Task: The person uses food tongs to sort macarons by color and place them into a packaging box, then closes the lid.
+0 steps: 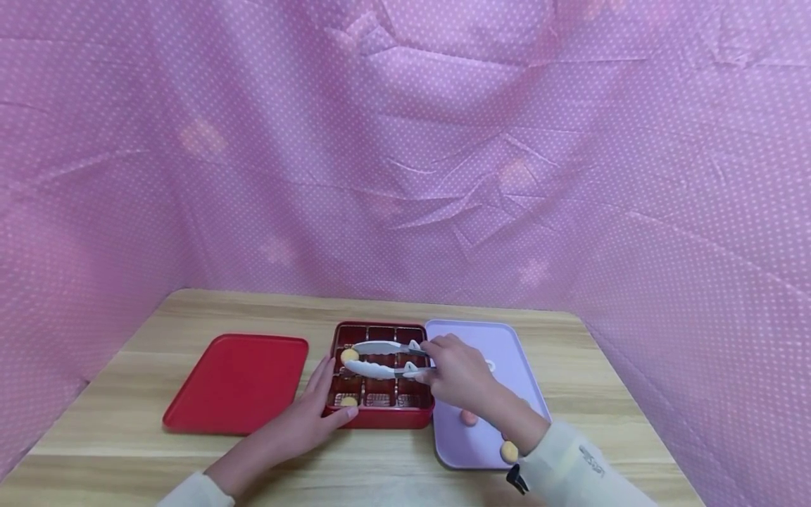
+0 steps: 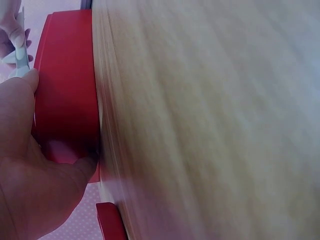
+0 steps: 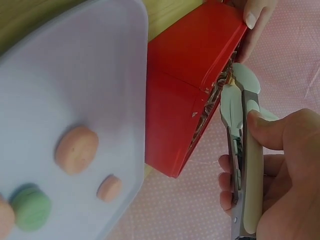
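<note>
A red box (image 1: 393,420) with a clear divided insert stands mid-table. My left hand (image 1: 305,420) holds its near left corner, thumb on the front wall and fingers along the left side. In my right hand (image 1: 461,379) is a pair of tongs (image 1: 379,370) with pale scalloped tips, reaching left over the compartments. A yellow macaron (image 1: 349,356) sits at the tips, over the left column of the insert. Another yellow macaron (image 1: 349,401) lies in the front left compartment. In the right wrist view, the tips (image 3: 232,102) dip at the box rim, partly hiding what they hold.
A lilac tray (image 1: 453,451) lies against the box's right side. On it are several macarons, among them a green one (image 3: 31,208) and an orange-pink one (image 3: 77,150). To the left lies a flat red lid (image 1: 241,384). Pink dotted cloth (image 1: 405,176) surrounds the wooden table.
</note>
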A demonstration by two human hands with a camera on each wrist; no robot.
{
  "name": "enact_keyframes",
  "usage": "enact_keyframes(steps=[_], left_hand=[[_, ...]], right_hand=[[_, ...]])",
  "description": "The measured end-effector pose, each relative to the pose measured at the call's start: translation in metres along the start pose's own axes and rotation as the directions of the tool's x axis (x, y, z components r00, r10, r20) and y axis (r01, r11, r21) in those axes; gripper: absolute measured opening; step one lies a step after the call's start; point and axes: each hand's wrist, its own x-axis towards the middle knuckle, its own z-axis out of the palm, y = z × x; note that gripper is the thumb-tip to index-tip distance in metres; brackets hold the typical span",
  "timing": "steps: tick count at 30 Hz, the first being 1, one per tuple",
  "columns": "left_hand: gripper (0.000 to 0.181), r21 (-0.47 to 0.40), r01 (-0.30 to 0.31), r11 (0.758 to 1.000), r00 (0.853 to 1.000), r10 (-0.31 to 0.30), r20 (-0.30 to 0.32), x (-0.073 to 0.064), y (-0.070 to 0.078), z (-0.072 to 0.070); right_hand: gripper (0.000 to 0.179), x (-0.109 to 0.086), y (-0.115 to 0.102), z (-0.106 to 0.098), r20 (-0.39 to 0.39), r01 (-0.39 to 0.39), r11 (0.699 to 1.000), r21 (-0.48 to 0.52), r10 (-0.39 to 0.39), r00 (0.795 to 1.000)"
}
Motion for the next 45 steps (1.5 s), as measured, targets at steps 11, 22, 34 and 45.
enact_keyframes(steps=[11, 22, 34, 45], left_hand=[[0.106, -0.007, 0.004, 1.000, 1.000, -0.005, -0.004, -0.001, 0.001, 0.001], [0.107, 0.012, -0.004, 1.000, 1.000, 0.004, -0.009, -0.003, 0.002, 0.001], [0.105, -0.008, -0.004, 1.000, 1.000, 0.004, -0.003, -0.003, 0.000, 0.003], [0.106, 0.006, -0.006, 1.000, 1.000, 0.006, -0.015, -0.004, 0.001, 0.006]], right_hand=[[0.041, 0.002, -0.003, -0.001, 0.015, -0.008, 1.000, -0.016, 0.009, 1.000], [0.045, 0.000, -0.002, -0.004, 0.037, -0.041, 0.999, -0.004, 0.041, 0.998], [0.045, -0.012, 0.008, -0.008, 0.015, -0.028, 1.000, -0.012, 0.029, 0.999], [0.045, -0.035, 0.023, -0.023, 0.008, -0.098, 0.995, 0.025, 0.098, 0.995]])
